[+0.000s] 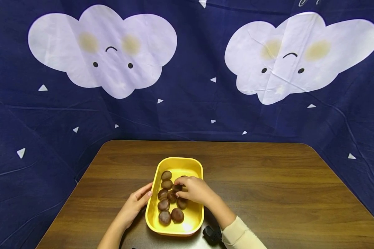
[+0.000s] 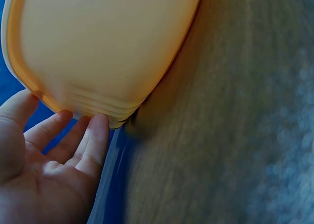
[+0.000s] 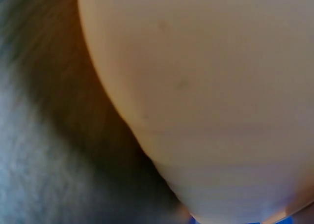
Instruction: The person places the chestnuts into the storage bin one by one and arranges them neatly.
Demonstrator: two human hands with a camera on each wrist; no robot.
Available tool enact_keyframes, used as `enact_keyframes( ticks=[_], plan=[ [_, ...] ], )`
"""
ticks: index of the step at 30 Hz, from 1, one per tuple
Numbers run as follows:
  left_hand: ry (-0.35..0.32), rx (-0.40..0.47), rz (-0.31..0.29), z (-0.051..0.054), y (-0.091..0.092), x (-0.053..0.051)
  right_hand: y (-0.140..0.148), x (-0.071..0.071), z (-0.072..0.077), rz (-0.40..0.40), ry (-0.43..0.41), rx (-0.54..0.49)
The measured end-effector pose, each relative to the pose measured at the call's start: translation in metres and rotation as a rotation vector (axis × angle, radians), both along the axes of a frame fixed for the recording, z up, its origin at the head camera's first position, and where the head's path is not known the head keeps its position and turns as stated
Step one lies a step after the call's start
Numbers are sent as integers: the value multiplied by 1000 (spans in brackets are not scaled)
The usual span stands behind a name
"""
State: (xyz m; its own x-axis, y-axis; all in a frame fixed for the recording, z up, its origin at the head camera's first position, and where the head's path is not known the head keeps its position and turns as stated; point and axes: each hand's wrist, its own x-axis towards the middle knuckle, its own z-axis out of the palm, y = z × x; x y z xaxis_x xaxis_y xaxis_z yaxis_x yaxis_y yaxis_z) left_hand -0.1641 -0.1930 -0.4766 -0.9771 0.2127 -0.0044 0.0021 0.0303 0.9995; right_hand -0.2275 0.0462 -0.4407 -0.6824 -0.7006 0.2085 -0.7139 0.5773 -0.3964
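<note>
A yellow rectangular tub (image 1: 193,221) stands on the table with several brown chestnuts (image 1: 163,204) inside, mostly along its left and middle. My right hand (image 1: 193,189) reaches in over the right rim and pinches a chestnut (image 1: 177,187) between thumb and fingers, among the others. Against the tub's left outer wall rests my left hand (image 1: 134,205). The left wrist view shows its fairly straight fingertips (image 2: 99,123) touching the tub's wall (image 2: 108,47). In the right wrist view the tub's side (image 3: 206,86) fills most of the picture, and the right fingers are hidden.
The brown wooden table (image 1: 268,186) extends to both sides. A small black object (image 1: 212,235) lies by the tub's lower right corner, beside the right sleeve (image 1: 241,235). Behind the table hangs a dark blue cloth (image 1: 193,114) printed with clouds.
</note>
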Motion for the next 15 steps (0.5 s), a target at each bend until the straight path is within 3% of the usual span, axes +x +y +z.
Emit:
enact_keyframes(
  ticks=[10, 15],
  plan=[
    [18, -9, -8, 2, 0, -2, 5, 0, -2, 17, 10, -162],
    [20, -71, 6, 5, -2, -1, 11, 3, -1, 15, 27, -212]
  ],
)
